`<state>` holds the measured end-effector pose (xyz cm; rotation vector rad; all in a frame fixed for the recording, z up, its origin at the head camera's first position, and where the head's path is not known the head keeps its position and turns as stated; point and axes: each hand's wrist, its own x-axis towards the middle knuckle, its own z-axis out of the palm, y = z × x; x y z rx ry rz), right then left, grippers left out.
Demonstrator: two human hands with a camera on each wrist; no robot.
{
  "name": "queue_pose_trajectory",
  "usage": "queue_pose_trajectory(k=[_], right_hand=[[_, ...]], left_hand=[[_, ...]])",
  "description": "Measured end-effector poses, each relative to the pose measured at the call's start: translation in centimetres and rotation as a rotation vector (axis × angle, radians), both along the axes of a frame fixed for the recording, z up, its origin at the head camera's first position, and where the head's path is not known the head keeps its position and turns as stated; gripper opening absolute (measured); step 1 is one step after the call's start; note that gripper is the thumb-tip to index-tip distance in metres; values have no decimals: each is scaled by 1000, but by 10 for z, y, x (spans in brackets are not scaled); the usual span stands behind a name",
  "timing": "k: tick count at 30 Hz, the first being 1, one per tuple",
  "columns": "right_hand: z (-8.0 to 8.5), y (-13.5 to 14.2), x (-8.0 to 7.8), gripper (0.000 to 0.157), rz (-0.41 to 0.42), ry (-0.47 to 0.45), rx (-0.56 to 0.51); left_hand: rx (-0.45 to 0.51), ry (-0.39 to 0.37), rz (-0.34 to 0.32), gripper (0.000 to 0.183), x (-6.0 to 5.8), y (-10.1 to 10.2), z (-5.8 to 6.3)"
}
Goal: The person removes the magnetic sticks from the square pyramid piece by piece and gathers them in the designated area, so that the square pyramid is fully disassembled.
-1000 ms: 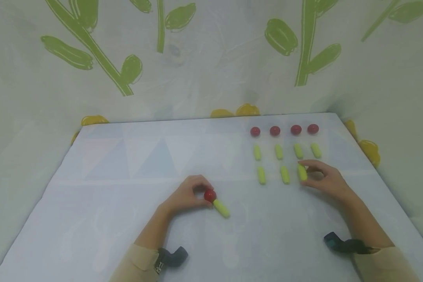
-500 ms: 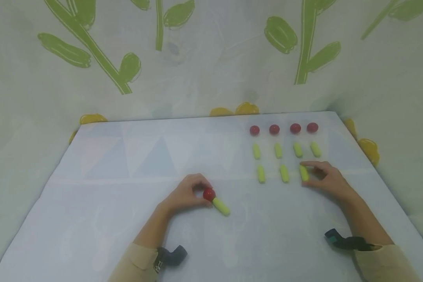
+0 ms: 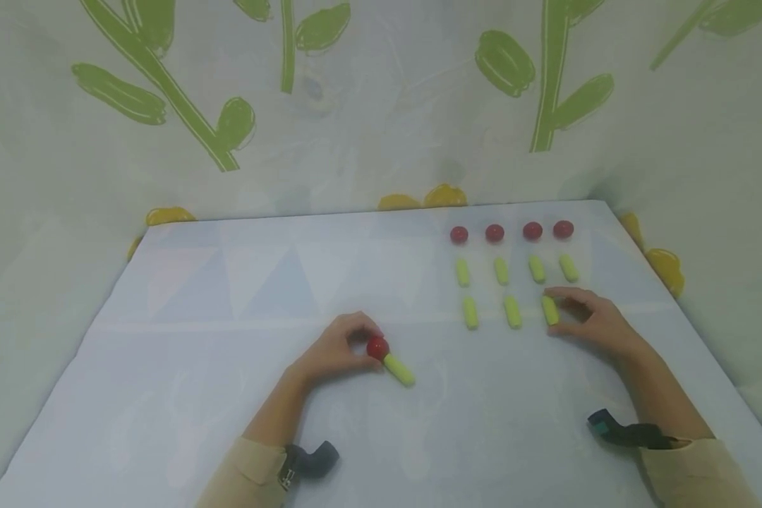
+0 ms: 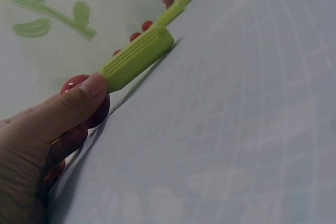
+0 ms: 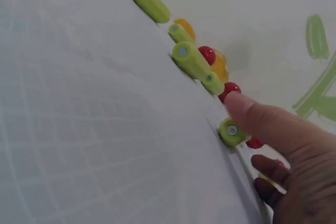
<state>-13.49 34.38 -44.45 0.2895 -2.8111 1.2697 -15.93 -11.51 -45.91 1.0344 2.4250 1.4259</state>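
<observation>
In the head view my left hand (image 3: 338, 347) pinches a shiny red ball (image 3: 377, 348) between thumb and fingers. A yellow-green magnetic building rod (image 4: 137, 56) extends from that ball, its end touching it. My right hand (image 3: 593, 323) holds another yellow-green rod (image 3: 549, 310) lengthwise between thumb and fingertip, low at the table, at the right end of the nearer rod row. In the right wrist view this rod's end (image 5: 232, 131) shows a silvery disc, and the thumb lies just above it.
Several red balls (image 3: 494, 233) line the table's (image 3: 228, 416) back right. In front of them lies a row of rods (image 3: 502, 271), then a nearer row with two more rods (image 3: 512, 312). A wall (image 3: 368, 127) painted with green leaves rises behind the table.
My right hand has shifted slightly to the right with its rod, widening the gap to the neighbouring rod. The left hand, its ball and attached rod stay almost still.
</observation>
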Motion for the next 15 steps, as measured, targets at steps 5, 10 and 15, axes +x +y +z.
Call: queue_pose_trajectory(k=[5,10,15], right_hand=[[12,-13,0,54,-19,108,-82],[26,-36,2,48,-14,101,-156],[36,-62,6,49,152,160,-197]], left_hand=[[-42,-32,34,40,1,-4,1],[-20,55,-19,43,-2,-6,-3],[-20,102,-49,44,-5,-4,-4]])
